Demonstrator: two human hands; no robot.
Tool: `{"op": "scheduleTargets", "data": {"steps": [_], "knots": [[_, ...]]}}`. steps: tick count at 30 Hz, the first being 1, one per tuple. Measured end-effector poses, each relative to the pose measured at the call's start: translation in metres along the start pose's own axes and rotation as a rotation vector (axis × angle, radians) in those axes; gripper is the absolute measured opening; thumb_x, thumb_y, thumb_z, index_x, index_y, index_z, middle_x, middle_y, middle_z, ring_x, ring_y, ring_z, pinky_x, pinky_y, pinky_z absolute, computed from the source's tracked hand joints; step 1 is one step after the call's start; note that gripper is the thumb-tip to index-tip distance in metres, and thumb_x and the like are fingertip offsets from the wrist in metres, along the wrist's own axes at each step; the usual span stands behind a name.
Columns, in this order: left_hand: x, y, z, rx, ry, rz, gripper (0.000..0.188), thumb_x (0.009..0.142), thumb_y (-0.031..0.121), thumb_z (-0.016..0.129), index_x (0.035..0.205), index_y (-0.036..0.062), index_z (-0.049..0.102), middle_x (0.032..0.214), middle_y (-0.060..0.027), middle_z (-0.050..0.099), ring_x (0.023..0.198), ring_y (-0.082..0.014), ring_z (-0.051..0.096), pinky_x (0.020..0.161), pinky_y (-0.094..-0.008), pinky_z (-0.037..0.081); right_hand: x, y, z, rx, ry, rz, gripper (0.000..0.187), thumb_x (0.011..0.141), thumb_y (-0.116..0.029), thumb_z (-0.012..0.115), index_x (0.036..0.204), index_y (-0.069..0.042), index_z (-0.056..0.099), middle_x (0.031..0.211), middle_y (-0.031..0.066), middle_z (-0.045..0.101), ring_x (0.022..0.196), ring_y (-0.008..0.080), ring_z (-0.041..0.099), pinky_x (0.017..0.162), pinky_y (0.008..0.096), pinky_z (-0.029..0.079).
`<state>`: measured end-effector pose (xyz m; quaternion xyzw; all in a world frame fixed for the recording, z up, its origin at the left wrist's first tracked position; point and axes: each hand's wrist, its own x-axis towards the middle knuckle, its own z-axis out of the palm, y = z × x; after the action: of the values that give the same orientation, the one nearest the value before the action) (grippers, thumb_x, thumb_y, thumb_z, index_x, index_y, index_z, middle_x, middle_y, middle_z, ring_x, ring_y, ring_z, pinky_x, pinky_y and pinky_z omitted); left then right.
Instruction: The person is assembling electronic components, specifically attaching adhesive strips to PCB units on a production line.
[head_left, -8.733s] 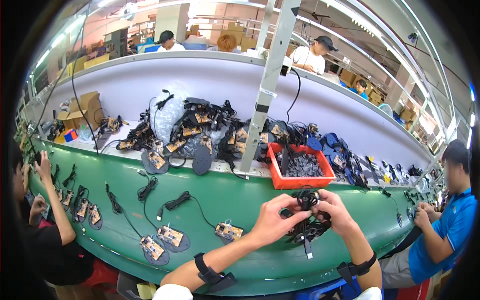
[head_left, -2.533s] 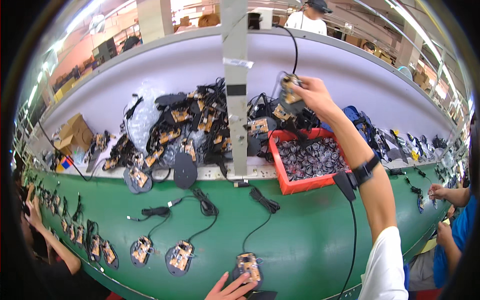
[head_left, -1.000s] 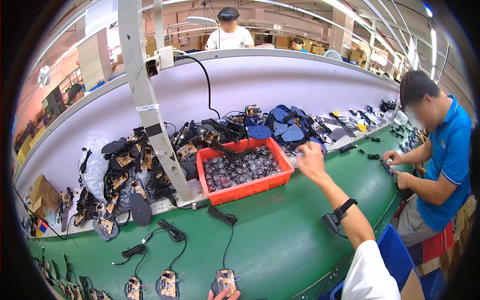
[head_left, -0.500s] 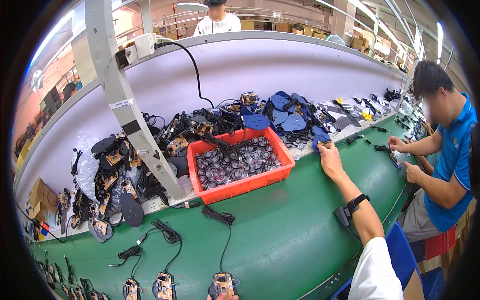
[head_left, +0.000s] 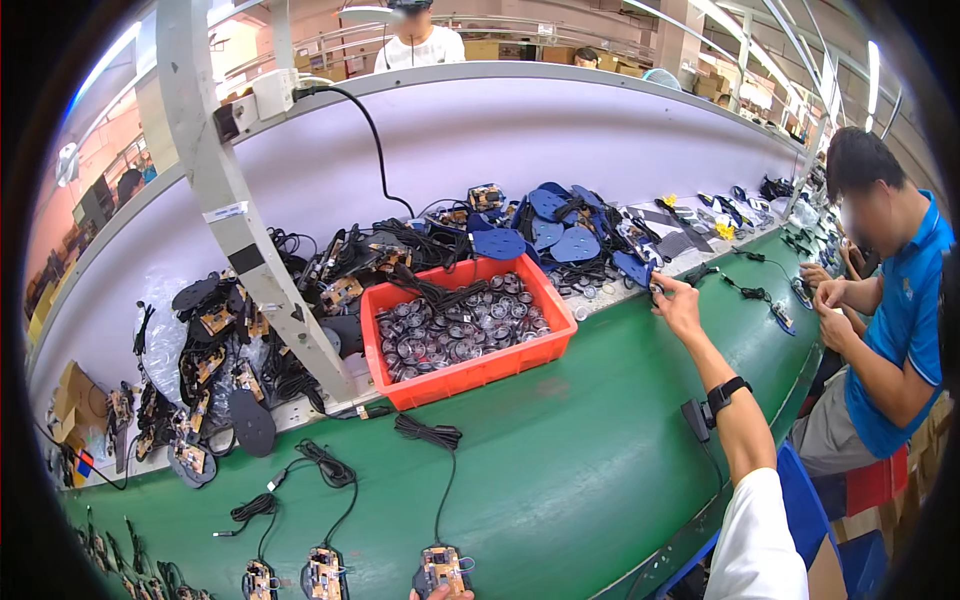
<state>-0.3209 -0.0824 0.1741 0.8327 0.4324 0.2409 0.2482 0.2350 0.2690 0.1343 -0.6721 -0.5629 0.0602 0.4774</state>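
At the far left we are seeing an open cardboard box (head_left: 75,400), and to its right a heap of dark plates and boards (head_left: 208,350) is spreading behind a grey post (head_left: 215,185). On the near left of the green bench (head_left: 560,460), more corded boards (head_left: 323,572) are lying in a row. At the near middle, a circuit board on a dark base (head_left: 440,568) is lying with its cable running to a coil (head_left: 428,432); our left hand (head_left: 444,594) is touching its near end, but we cannot tell whether the fingers are pinching it. Beyond, a red bin (head_left: 480,382) is holding clear round pieces (head_left: 465,335). Farther right, blue plates (head_left: 572,243) are piling up, and one blue plate (head_left: 632,268) is lying just beside our right hand (head_left: 672,302), whose fingertips are drawing together on something too small to tell. At the right, a blue-shirted co-worker (head_left: 905,290) is holding both hands close together.
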Motion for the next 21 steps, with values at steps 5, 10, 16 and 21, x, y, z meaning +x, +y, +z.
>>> {"op": "scheduleTargets", "data": {"steps": [5, 10, 16, 21], "knots": [[0.004, -0.002, -0.001, 0.008, -0.026, 0.035, 0.019, 0.082, 0.007, 0.072, 0.095, -0.0058, 0.065, 0.143, -0.0182, 0.057, 0.137, -0.0443, 0.047, 0.109, -0.0593, 0.039, 0.001, 0.0, -0.034, -0.556, 0.096, -0.448, 0.034, 0.089, 0.003, 0.065, 0.122, -0.001, 0.073, 0.102, 0.0156, 0.077, 0.073, 0.0209, 0.075, 0.061, 0.036, 0.064], [0.002, -0.001, 0.005, 0.021, -0.022, 0.021, 0.02, 0.082, 0.007, 0.072, 0.095, -0.0062, 0.065, 0.144, -0.0182, 0.056, 0.137, -0.0443, 0.046, 0.11, -0.0592, 0.038, -0.006, -0.029, -0.033, 0.648, -0.004, 0.512, 0.05, 0.089, 0.01, 0.053, 0.137, 0.002, 0.054, 0.111, 0.0199, 0.067, 0.092, 0.0293, 0.071, 0.08, 0.0437, 0.062], [0.006, -0.001, 0.003, 0.015, -0.018, 0.031, 0.017, 0.082, 0.006, 0.072, 0.09, -0.006, 0.063, 0.145, -0.0183, 0.056, 0.137, -0.0445, 0.047, 0.11, -0.0608, 0.037, -0.002, -0.055, -0.015, 1.336, -0.042, 0.86, 0.02, 0.091, -0.014, 0.06, 0.104, -0.004, 0.049, 0.093, 0.0123, 0.058, 0.07, 0.0178, 0.052, 0.058, 0.0294, 0.046], [0.01, 0.004, 0.005, 0.033, -0.028, 0.019, 0.016, 0.083, 0.007, 0.072, 0.087, -0.005, 0.062, 0.145, -0.0187, 0.056, 0.137, -0.0443, 0.047, 0.11, -0.0608, 0.037, 0.029, -0.056, 0.044, -0.044, -0.363, 0.341, 0.044, 0.089, -0.04, 0.075, 0.108, -0.001, 0.067, 0.088, 0.0082, 0.07, 0.066, 0.0245, 0.066, 0.057, 0.0366, 0.053]]}}
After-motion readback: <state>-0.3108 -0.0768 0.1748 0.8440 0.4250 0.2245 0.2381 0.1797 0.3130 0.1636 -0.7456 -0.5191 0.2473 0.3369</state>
